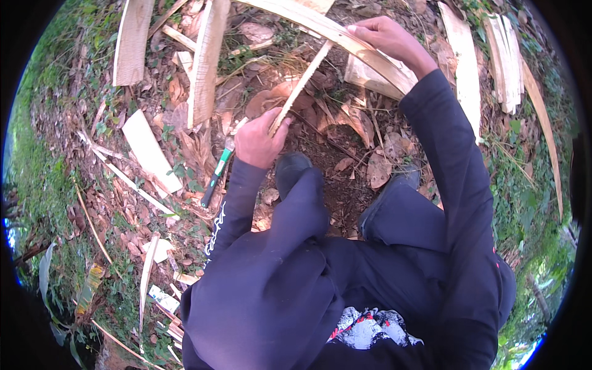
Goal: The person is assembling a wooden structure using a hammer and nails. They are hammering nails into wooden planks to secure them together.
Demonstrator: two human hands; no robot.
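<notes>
My left hand (259, 139) is closed around the lower end of a narrow pale wooden strip (306, 79) with a rough edge. The strip slants up to the right, and its upper end meets the edge of a long wooden board (320, 26). My right hand (391, 40) grips this board by its edge, thumb on the near face; some fingers are hidden. The board runs from the top edge down to the right. Beside my left wrist, a tool with a green and black handle (217, 176) lies on the ground.
Planks lie around: one at far left (134, 43), one beside it (207, 65), a short pale piece (151, 151), a long one (464, 65) and a split bundle (504, 61) at right. Dry leaves (379, 169) cover the soil between my boots (291, 171). Wood scraps (163, 250) lie lower left.
</notes>
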